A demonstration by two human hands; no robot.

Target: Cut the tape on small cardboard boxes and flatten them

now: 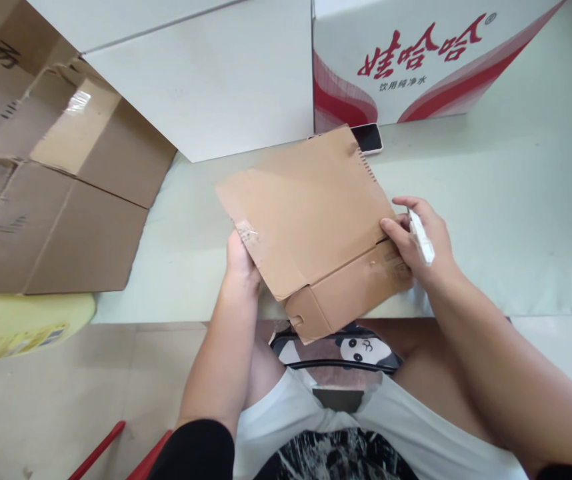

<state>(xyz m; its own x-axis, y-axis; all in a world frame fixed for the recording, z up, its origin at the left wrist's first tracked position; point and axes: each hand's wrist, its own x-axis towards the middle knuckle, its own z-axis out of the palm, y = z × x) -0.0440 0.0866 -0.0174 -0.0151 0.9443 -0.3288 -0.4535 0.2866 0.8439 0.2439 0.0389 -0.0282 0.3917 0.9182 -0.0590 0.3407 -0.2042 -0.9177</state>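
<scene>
A brown piece of cardboard (311,207), a flattened box with a folded lower flap (351,290), is held tilted over the table's front edge. Clear tape clings to its left edge, and short notches run along its upper right edge. My left hand (243,259) grips the left edge from below, its fingers hidden behind the board. At the right edge, the thumb of my right hand (426,233) presses on the cardboard. That same hand is closed around a slim white object (420,237), whose exact kind I cannot make out; the index finger stretches out past it.
Behind the cardboard lies a phone (367,138), partly covered. A white box with red print (416,60) and a plain white box (206,87) stand at the back. Large brown cartons (86,227) and a yellow container (26,327) are at left. Below are red bars (99,450).
</scene>
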